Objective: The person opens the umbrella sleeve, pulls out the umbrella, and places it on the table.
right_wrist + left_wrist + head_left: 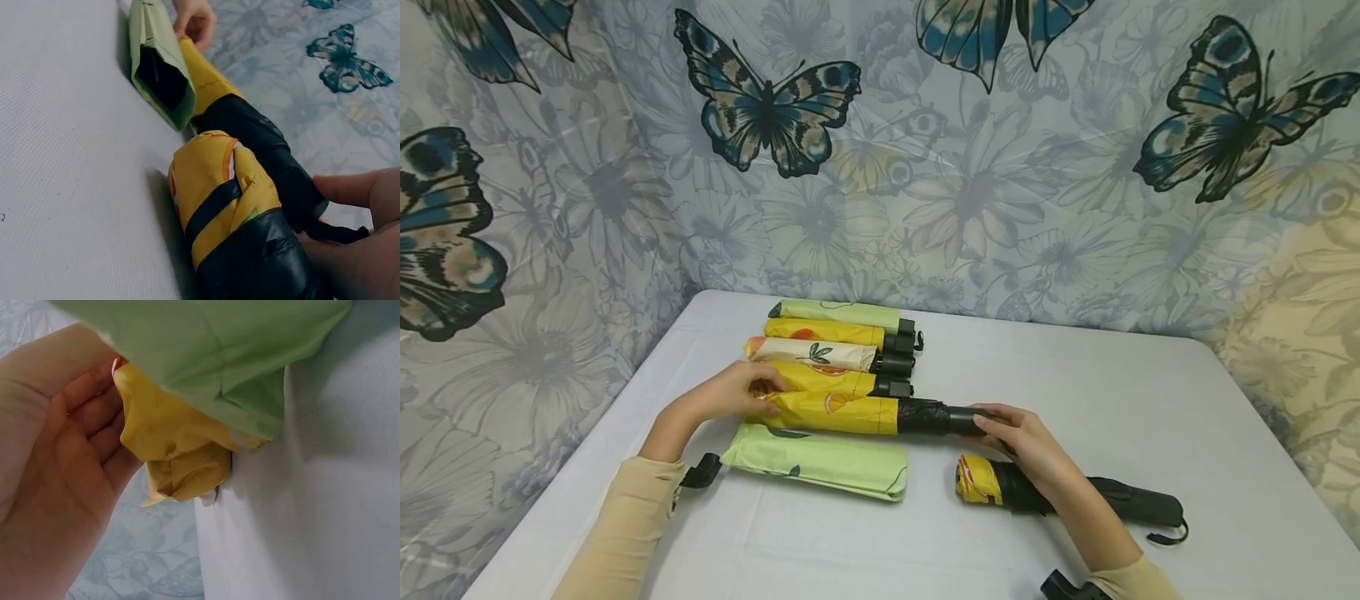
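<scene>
My left hand [747,390] holds the left end of a yellow umbrella sleeve [842,414] with orange-slice prints. Out of the sleeve's right end sticks a black folded umbrella [922,416], and my right hand [1018,433] grips its handle between thumb and fingers. In the left wrist view, fingers curl behind the yellow fabric [169,425], partly hidden by it. Just in front lies a light green sleeve [820,462]; its dark open end [159,78] shows in the right wrist view. Beneath my right forearm rests a yellow-and-black folded umbrella [977,481].
Behind the held umbrella, several sleeved umbrellas lie in a row: yellow [842,382], cream [820,353], yellow [827,332] and green [838,313]. A black handle [702,472] pokes out beside my left forearm. Another black piece [1070,586] is at the front edge.
</scene>
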A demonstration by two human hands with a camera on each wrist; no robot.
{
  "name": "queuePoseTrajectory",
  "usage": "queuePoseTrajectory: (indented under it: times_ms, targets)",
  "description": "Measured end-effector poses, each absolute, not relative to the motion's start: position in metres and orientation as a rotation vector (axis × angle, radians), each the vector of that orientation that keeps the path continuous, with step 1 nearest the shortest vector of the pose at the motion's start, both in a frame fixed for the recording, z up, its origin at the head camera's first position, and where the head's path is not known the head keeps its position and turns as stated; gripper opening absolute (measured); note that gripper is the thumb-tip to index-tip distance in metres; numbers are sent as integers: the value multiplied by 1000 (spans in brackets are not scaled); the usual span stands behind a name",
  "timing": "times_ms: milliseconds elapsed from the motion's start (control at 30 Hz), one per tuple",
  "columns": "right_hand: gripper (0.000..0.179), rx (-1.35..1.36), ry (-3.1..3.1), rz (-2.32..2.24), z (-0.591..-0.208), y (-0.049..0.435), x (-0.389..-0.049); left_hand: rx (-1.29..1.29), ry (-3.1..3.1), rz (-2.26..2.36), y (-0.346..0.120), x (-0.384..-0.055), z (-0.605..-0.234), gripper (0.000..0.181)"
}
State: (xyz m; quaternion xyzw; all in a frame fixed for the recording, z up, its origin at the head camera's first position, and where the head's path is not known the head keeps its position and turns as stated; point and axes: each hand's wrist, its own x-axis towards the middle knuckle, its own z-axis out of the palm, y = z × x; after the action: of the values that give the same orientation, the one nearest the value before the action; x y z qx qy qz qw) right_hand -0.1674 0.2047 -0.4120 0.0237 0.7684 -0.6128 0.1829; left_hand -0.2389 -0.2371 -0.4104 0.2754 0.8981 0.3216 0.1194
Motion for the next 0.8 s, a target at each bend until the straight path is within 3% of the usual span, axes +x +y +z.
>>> queuePoseTrajectory:
  times_ms: [800]
  targets:
    - [65,81,2125,-1765,-408,217,-163,842,2615,984,-241,-242,-415,17]
